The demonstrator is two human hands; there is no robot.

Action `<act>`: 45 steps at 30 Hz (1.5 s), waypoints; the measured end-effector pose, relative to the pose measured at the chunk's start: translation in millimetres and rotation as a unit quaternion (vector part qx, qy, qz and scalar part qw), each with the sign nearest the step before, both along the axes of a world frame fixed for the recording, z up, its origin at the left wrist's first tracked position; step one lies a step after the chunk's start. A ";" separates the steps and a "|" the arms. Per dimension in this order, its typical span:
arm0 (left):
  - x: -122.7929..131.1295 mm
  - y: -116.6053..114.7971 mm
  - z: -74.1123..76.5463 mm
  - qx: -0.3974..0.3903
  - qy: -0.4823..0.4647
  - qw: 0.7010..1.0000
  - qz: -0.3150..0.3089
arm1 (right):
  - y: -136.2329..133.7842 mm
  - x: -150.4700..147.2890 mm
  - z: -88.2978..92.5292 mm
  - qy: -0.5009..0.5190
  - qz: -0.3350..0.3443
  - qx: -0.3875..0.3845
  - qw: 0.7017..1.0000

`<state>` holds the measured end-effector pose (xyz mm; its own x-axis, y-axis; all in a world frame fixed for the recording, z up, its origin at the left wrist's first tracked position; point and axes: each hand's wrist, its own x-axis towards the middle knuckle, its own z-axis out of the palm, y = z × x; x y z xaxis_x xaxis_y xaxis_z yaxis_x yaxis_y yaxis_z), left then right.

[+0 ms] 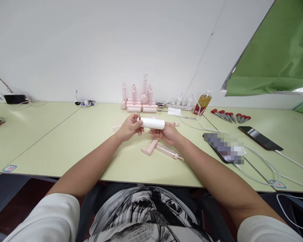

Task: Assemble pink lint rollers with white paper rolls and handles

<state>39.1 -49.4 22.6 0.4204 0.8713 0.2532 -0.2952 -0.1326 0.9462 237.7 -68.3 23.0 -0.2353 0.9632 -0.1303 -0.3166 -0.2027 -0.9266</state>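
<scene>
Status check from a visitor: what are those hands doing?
Left hand gripping white roll at left end. Right hand at its right end. Roll raised above table. Pink piece with clear tube lying nearer the body.

Matt paper, glossy plastic

The white roll (153, 123) looks like smooth, matt paper. The pink handle (151, 147) appears to be smooth plastic; the tube (166, 151) is clear, glossy plastic. The bench (65, 141) is smooth with a faint sheen, the dark phone (260, 137) glassy, the green sheet (272, 50) shiny and creased, the left sleeve (50, 218) matt cloth.
</scene>
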 end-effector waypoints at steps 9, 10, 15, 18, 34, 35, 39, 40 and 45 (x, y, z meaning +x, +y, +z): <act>1.9 4.7 -5.7 -0.137 0.077 0.986 0.059 | 2.9 1.5 -1.9 0.032 0.010 -0.009 0.999; 4.4 2.8 -7.5 -0.146 0.088 0.984 0.045 | 1.8 -0.2 -3.0 0.024 0.016 -0.003 1.000; 12.3 -3.2 -11.3 -0.144 0.104 0.984 -0.013 | -4.1 -8.4 -7.9 -0.037 0.034 0.029 0.998; 6.1 -2.0 -6.1 -0.125 0.144 0.982 0.009 | -6.5 -10.0 -7.3 -0.068 0.044 0.025 0.996; -94.8 18.6 33.5 -0.075 0.548 0.833 0.034 | 5.2 4.6 -4.0 -0.060 -0.045 0.038 0.997; -100.0 19.0 35.9 -0.066 0.547 0.834 0.041 | 5.3 4.8 -3.2 -0.059 -0.046 0.039 0.996; -107.0 22.1 36.2 -0.049 0.506 0.859 0.057 | 6.6 6.0 -3.7 -0.057 -0.052 0.041 0.996; -105.2 23.2 34.2 -0.039 0.484 0.872 0.066 | 7.1 6.2 -4.5 -0.057 -0.055 0.041 0.996; -92.6 31.3 23.4 -0.002 0.391 0.909 0.145 | 9.2 6.7 -7.7 -0.056 -0.063 0.048 0.995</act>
<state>-53.6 -18.2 46.0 0.2232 0.9744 -0.0267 0.5144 -0.0945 0.8524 244.5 -59.2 15.3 -0.1013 0.9934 -0.0545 -0.2269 -0.0764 -0.9709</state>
